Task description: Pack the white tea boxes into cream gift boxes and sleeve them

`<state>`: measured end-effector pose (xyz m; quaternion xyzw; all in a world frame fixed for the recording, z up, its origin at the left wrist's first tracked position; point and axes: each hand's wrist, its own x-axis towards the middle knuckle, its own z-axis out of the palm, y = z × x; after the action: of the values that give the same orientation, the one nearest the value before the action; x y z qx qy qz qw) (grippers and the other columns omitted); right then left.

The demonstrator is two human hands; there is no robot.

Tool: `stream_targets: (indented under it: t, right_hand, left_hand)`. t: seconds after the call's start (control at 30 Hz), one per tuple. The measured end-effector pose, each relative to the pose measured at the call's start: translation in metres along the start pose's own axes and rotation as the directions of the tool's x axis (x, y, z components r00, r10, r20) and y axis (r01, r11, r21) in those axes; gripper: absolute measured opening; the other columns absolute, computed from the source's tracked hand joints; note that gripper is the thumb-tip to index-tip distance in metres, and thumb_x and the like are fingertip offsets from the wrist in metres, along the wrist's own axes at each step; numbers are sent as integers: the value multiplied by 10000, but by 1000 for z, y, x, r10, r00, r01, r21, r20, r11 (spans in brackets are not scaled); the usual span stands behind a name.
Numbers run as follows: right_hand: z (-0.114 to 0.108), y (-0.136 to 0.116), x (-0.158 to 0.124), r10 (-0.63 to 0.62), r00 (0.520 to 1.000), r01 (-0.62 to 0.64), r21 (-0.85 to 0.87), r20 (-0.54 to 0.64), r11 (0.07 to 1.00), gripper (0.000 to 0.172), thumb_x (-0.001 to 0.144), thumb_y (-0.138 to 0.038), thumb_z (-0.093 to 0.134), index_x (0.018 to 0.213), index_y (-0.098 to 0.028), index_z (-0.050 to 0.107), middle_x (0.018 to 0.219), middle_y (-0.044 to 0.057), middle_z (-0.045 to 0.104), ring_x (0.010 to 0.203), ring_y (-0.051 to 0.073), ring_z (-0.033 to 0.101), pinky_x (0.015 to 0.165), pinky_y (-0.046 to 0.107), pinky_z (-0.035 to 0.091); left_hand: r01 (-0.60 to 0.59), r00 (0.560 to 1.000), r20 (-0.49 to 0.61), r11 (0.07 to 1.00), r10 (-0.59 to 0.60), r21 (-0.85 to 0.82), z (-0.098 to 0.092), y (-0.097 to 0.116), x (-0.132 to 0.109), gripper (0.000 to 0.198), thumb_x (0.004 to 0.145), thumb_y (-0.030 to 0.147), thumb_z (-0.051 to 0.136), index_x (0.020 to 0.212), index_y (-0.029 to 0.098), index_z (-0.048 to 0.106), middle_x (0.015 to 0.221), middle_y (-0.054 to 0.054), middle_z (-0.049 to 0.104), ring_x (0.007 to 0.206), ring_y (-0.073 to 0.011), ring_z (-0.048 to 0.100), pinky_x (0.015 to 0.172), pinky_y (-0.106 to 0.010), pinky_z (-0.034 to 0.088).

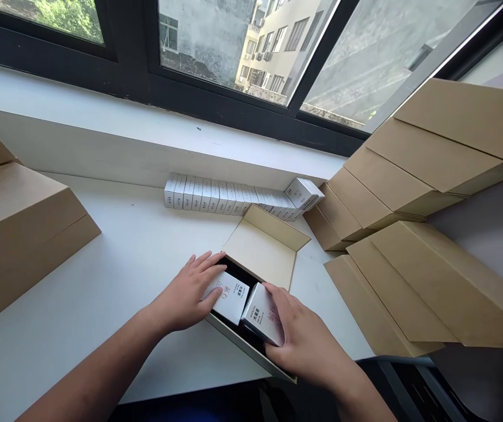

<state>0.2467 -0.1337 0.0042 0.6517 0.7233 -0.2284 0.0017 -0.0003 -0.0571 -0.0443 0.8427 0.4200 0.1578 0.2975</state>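
Observation:
An open long box (239, 346) with a dark inside and a raised cream lid (263, 243) lies at an angle on the table. Inside it, at the left end, sits a small white box (232, 298) printed with dark and reddish characters. My left hand (192, 290) rests on this box, fingers stretched toward the far rim and thumb on its top. A second small white box (260, 313), tilted, is partly in the right end. My right hand (297, 337) grips it between thumb and fingers; its right side is hidden by the hand.
Along the window wall stands a row of small white boxes (216, 196), with one more white box (303, 193) lying on its right end. Brown boxes are stacked at right (409, 152) and lie nearer (427, 287). More brown boxes (23, 217) stand at left on the white table (115, 258).

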Motion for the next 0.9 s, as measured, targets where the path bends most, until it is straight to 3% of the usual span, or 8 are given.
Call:
stream_targets:
  t: [0.17, 0.3, 0.4, 0.47, 0.53, 0.63, 0.77, 0.9]
  right_hand:
    - [6, -7, 9, 98, 986, -81, -123, 138, 989, 706, 664, -263, 660, 1337, -144, 481, 1224, 153, 634, 1099, 336, 605, 896, 441, 488]
    - [-1, -3, 6, 59, 977, -47, -63, 203, 997, 879, 720, -358, 683, 1507, -140, 357, 1455, 168, 520, 1306, 343, 505, 1070, 469, 411]
    - [-12, 1, 2, 39, 960, -57, 57, 277, 997, 951, 808, -539, 648, 1592, -188, 241, 1611, 117, 364, 1456, 322, 364, 1175, 453, 321]
    - [-18, 1, 2, 43, 951, -94, 154, 306, 984, 871, 856, -661, 571, 1574, -250, 298, 1601, 79, 395, 1432, 316, 408, 1149, 447, 364]
    - [-20, 0, 5, 53, 948, -129, 227, 312, 965, 736, 893, -713, 487, 1499, -300, 421, 1498, 58, 530, 1321, 307, 527, 1061, 439, 448]
    - [-16, -1, 11, 57, 957, -129, 243, 284, 961, 654, 912, -690, 482, 1454, -324, 483, 1414, 45, 605, 1240, 304, 584, 1014, 438, 475]
    - [-10, 2, 16, 53, 959, -114, 209, 277, 971, 746, 888, -638, 565, 1547, -343, 374, 1537, 33, 494, 1363, 309, 495, 1113, 450, 398]
    - [-10, 3, 17, 52, 956, -112, 195, 287, 974, 657, 906, -586, 559, 1503, -339, 441, 1482, 34, 548, 1324, 290, 528, 1089, 435, 414]
  left_hand:
    - [-4, 999, -50, 999, 5, 36, 2, 1, 0, 384, 979, 384, 456, 1305, 235, 593, 1638, -8, 352, 1550, -315, 220, 1265, -608, 197]
    - [-11, 997, -78, 999, 14, 41, 4, 0, 0, 408, 963, 454, 500, 1295, 239, 601, 1626, -12, 377, 1541, -331, 239, 1256, -610, 233]
    - [-19, 995, -97, 999, 22, 32, 6, -1, 0, 430, 962, 459, 506, 1324, 242, 589, 1625, -15, 377, 1536, -325, 253, 1249, -594, 267]
    - [-24, 994, -108, 1000, 26, 16, 7, -2, 0, 437, 961, 457, 507, 1333, 243, 585, 1623, -16, 382, 1526, -309, 279, 1246, -565, 295]
    - [-32, 992, -118, 999, 32, -3, 8, -3, -1, 431, 955, 446, 515, 1326, 239, 592, 1618, -21, 391, 1511, -293, 313, 1241, -533, 322]
    - [-42, 991, -128, 999, 38, -27, 7, -3, -2, 405, 926, 334, 531, 1307, 221, 606, 1609, -33, 405, 1493, -278, 346, 1235, -504, 343]
    - [-52, 992, -120, 997, 46, -50, 4, -1, -2, 490, 833, 125, 476, 1289, 220, 630, 1604, -26, 410, 1480, -256, 372, 1222, -477, 366]
    - [-51, 993, -111, 997, 44, -61, 2, 0, -1, 524, 811, 94, 448, 1268, 241, 656, 1603, -14, 411, 1467, -258, 396, 1202, -476, 391]
